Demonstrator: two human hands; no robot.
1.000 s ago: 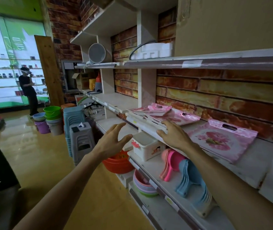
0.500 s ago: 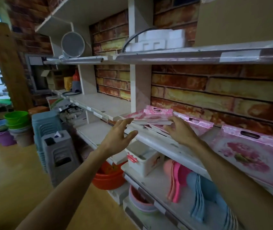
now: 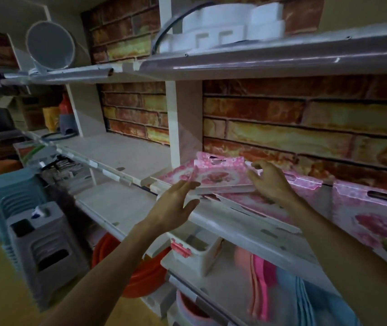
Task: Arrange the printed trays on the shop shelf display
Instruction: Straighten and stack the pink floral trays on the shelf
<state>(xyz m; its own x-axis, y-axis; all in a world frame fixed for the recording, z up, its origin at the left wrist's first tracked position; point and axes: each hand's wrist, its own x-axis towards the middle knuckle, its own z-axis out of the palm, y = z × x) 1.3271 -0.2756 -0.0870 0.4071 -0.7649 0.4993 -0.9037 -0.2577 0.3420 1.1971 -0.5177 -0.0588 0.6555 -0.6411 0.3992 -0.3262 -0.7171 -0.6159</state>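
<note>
Head view: middle shelf [image 3: 234,222] of a white shop rack w/ brick-pattern back wall [image 3: 281,118] is the ref pt. Small pink printed tray stack [image 3: 220,177] sits on that shelf just right of the white upright divider [image 3: 183,128], tilted, its far edge raised w/ a cut-out handle slot. It overlaps a second pink tray [image 3: 258,203] lying flatter on the shelf under it, and a third, larger pink floral tray [image 3: 376,217] lies further right on the same shelf, handle slot toward the wall. Right hand [image 3: 270,184] is at the right side of the small stack, fingers spread and lightly bent over its right edge, touching it; can't tell if thumb is under the edge. Left hand [image 3: 176,205] hovers at the shelf's front lip just left-front of the stack, fingers straight and splayed, holding nothing, fingertips near the stack's front corner but contact unclear (motion blur). Below the shelf: white storage box w/ pink clasp [image 3: 194,248], orange basins [image 3: 140,274], pink and blue scoops [image 3: 281,285]. Left of the shelf, on the floor: stacked grey stools [image 3: 44,250]. Above the shelf: white foam pieces [image 3: 223,27] on the top shelf, grey round item [image 3: 50,44] further left
</note>
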